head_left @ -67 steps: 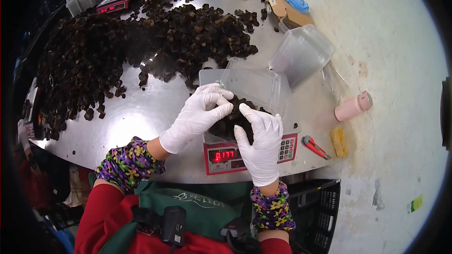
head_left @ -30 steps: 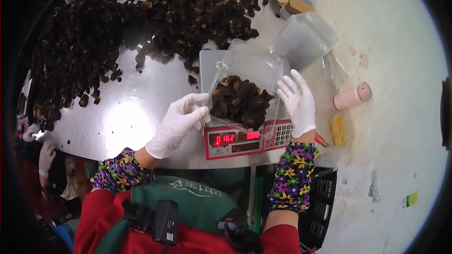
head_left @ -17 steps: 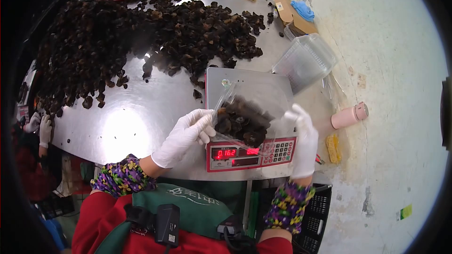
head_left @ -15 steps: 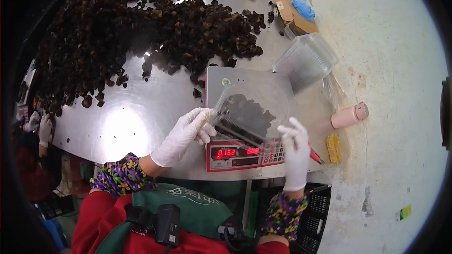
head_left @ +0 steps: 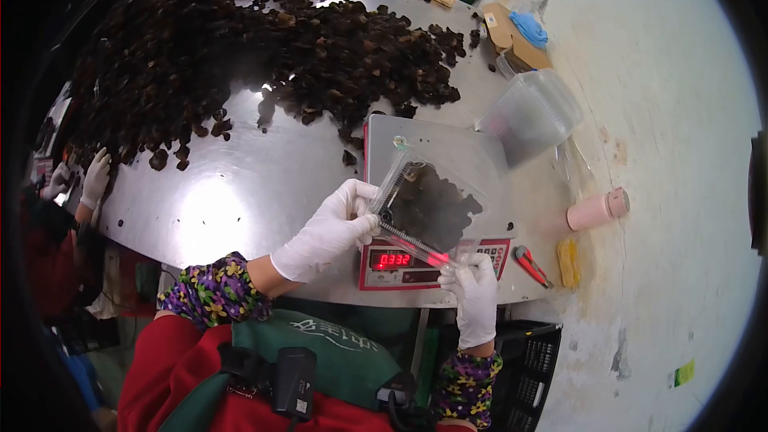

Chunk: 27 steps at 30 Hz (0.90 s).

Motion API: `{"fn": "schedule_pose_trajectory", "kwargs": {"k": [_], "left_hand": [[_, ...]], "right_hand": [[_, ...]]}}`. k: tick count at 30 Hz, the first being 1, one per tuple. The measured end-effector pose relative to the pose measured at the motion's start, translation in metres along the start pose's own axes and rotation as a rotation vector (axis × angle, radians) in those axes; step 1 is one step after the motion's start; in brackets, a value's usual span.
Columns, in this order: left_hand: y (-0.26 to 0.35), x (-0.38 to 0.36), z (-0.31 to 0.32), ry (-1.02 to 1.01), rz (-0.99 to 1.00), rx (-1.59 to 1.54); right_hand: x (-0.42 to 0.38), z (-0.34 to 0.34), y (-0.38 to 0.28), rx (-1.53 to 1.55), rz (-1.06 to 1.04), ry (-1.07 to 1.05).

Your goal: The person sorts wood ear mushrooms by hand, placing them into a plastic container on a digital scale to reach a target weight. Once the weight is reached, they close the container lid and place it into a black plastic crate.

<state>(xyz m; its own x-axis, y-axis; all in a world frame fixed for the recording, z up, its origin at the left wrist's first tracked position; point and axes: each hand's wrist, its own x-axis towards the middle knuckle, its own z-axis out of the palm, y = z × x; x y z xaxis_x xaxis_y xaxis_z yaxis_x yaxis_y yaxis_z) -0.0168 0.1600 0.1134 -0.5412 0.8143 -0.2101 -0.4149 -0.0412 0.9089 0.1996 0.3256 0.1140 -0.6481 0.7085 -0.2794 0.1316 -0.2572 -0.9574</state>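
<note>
Fingers of your left hand (head_left: 326, 234) pinch the clear box (head_left: 428, 208) by its left side; your right hand's (head_left: 474, 304) close on its near corner, over the scale (head_left: 468, 144). You're apparently fastening it (dark pieces (head_left: 440, 212) inside), which calls for even edge pressure.

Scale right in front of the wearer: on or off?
On. The scale's display glows with red digits, apparently 0.332, just in front of the clear box of dark pieces.
</note>
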Motion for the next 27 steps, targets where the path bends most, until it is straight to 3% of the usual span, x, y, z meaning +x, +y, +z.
{"fn": "schedule_pose_trajectory", "kwargs": {"k": [9, 14, 20, 24, 27], "left_hand": [[-0.005, 0.010, -0.007, -0.001, -0.009, 0.015], [0.007, 0.005, -0.017, -0.010, -0.115, 0.075], [0.004, 0.013, -0.073, 0.278, -0.026, 0.048], [0.026, 0.032, -0.087, 0.273, -0.009, 0.148], [0.045, 0.055, -0.075, 0.204, 0.039, 0.352]], "right_hand": [[0.016, -0.005, -0.004, -0.074, -0.088, -0.038], [0.019, -0.005, -0.016, -0.041, 0.050, -0.018], [-0.007, -0.037, -0.008, -0.045, -0.146, 0.323], [-0.024, -0.042, -0.001, -0.078, -0.141, 0.424], [-0.031, -0.036, 0.005, -0.085, -0.146, 0.362]]}}
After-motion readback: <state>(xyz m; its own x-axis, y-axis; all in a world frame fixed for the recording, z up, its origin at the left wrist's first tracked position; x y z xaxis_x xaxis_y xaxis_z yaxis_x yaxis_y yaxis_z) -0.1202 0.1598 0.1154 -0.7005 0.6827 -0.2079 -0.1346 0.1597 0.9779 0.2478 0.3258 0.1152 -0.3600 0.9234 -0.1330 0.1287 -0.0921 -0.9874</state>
